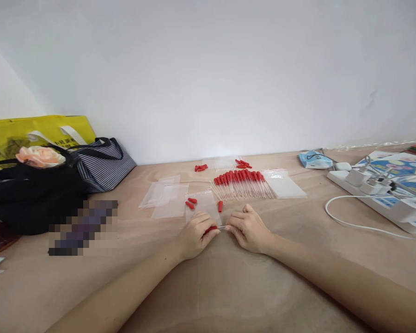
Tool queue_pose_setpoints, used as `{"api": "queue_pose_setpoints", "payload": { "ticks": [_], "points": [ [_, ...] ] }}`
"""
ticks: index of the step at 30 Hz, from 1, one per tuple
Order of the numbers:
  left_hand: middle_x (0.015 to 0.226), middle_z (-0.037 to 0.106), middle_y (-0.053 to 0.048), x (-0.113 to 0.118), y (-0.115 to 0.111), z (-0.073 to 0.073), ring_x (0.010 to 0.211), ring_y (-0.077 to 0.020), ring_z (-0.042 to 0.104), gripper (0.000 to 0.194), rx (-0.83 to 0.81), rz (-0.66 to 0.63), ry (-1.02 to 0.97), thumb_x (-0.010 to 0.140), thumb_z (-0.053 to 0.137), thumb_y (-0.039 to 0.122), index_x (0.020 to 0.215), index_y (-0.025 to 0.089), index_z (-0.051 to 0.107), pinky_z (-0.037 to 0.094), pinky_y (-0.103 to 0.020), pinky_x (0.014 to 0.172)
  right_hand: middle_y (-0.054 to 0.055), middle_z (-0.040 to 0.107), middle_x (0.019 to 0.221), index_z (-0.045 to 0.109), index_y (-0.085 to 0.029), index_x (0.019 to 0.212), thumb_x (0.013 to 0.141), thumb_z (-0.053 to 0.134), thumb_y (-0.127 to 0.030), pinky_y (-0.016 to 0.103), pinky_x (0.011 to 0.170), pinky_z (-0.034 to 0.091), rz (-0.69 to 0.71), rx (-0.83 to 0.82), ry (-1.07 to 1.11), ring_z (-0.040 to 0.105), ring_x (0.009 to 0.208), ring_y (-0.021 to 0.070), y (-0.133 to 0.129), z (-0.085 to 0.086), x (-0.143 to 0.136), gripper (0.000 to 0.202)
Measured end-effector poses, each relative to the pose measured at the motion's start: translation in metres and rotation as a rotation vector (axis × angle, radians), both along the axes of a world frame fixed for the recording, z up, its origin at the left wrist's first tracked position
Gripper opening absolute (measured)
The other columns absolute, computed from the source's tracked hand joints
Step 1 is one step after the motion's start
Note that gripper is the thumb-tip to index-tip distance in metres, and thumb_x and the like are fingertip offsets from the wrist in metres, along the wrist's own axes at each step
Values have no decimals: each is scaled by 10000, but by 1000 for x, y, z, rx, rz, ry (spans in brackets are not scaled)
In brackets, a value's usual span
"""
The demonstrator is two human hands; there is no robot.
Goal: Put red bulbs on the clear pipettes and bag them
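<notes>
Left hand (198, 233) pinched tight on red cap (212, 229); right hand (247, 229) pinched tight on thin tube (222, 227). Red-capped tubes (241, 179) lie toward back edge of desk (173, 296).

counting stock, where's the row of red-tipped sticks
In the head view, the sticks lie right of centre, beyond the right hand, just left of a plastic bag.
</notes>
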State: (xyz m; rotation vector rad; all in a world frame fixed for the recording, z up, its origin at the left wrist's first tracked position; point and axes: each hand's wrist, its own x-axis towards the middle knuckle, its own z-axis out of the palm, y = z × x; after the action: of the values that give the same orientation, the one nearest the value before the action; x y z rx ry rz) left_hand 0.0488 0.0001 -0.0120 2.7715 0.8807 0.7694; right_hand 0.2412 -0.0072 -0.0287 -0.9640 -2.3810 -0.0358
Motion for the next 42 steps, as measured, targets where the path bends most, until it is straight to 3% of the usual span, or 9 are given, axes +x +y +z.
{"api": "queue_pose_setpoints", "payload": {
  "ticks": [7, 14, 18, 21, 25, 28, 32, 42],
  "points": [
    [681, 552, -35, 1, 0, 1, 679, -158, 481, 218, 37, -14, -1, 853, 391, 250, 718, 152, 530, 391, -289, 681, 7, 587, 663, 536, -153, 687, 850, 366, -204, 269, 609, 198, 11, -60, -11, 446, 589, 100, -1, 3, -1, 240],
    [711, 595, -20, -4, 2, 4, 707, -156, 496, 184, 168, 10, 0, 857, 419, 234, 753, 173, 559, 353, -328, 778, 17, 592, 682, 592, -176, 751, 815, 430, -242, 268, 618, 222, 66, -79, -78, 469, 668, 123, -7, 19, 3, 186],
    [887, 599, -41, -10, 5, 3, 858, -188, 499, 149, 216, 117, -34, 820, 490, 277, 929, 199, 553, 339, -346, 828, 13, 602, 664, 612, -182, 702, 759, 461, -181, 259, 634, 279, 41, -172, -55, 484, 677, 134, -9, 26, 2, 161],
    [1013, 552, -71, -18, 9, 2, 934, -223, 478, 369, 202, 362, -75, 763, 547, 305, 1105, 195, 460, 337, -380, 848, 2, 620, 662, 619, -188, 704, 768, 424, -173, 230, 613, 331, -79, -329, 88, 512, 637, 121, 5, 27, 3, 206],
    [982, 552, -50, -29, 18, -2, 955, -236, 461, 380, 102, 579, -90, 711, 580, 242, 1071, 208, 465, 346, -397, 848, 29, 652, 772, 622, -172, 825, 768, 439, -217, 224, 626, 367, -381, -371, 256, 561, 681, 136, 44, 25, 2, 197],
    [954, 553, -42, -32, 22, -5, 983, -232, 448, 343, 40, 585, -72, 707, 582, 227, 1035, 210, 486, 350, -396, 859, 56, 651, 825, 590, -158, 936, 756, 451, -211, 232, 659, 370, -550, -315, 236, 578, 763, 161, 72, 24, -8, 233],
    [999, 514, -66, -32, 25, -7, 1031, -235, 431, 299, 25, 573, -76, 706, 582, 234, 995, 192, 519, 348, -392, 886, 77, 640, 835, 555, -155, 960, 750, 440, -209, 268, 690, 349, -666, -248, 99, 574, 825, 198, 89, 23, -27, 245],
    [1015, 489, -66, -34, 27, -6, 944, -200, 497, 235, -95, 508, -65, 753, 519, 246, 979, 182, 515, 398, -370, 850, 85, 630, 818, 551, -151, 890, 764, 419, -241, 295, 704, 291, -710, -289, -31, 559, 834, 195, 94, 15, -36, 203]
  ]
}}
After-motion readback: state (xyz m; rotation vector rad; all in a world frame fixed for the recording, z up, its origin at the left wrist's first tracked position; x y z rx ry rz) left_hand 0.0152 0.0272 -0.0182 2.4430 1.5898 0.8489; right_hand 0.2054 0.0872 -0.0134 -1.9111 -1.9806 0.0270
